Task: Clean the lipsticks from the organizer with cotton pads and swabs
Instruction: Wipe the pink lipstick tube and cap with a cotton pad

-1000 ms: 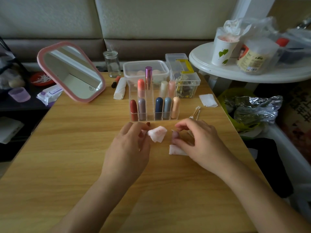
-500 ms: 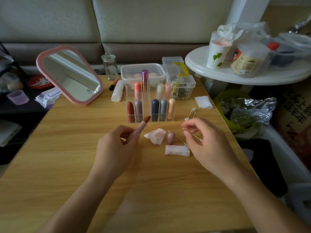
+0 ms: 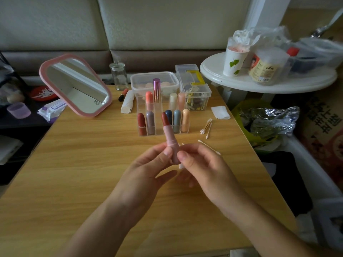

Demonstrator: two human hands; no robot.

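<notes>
Two hands meet over the middle of a wooden surface [image 3: 74, 164], holding one uncapped lipstick [image 3: 169, 138] upright between them. Its pink tube rises out of the fingers and its dark red tip is bare. It is raised off the surface, and from this view its tip overlaps the front row of the clear organizer [image 3: 157, 133], where other capped lipsticks stand in their slots.

The left hand [image 3: 146, 169] comes in from the lower left, its grip narrow, thumb and fingertips pinching the lower tube while the other fingers hang loose. The right hand [image 3: 206, 169] comes from the lower right with its thumb pressed on the tube's base. A cotton swab [image 3: 208, 147] crosses its fingers, both ends sticking out. Which fingers trap it cannot be seen.

The step in hand looks like cleaning this one lipstick with the swab. The next move probably calls for the left hand to take the tube alone, so the right can turn the swab's tip onto the rim below the red.

More swabs [image 3: 206, 127] lie right of the organizer, near a folded cotton pad [image 3: 220, 112].
</notes>
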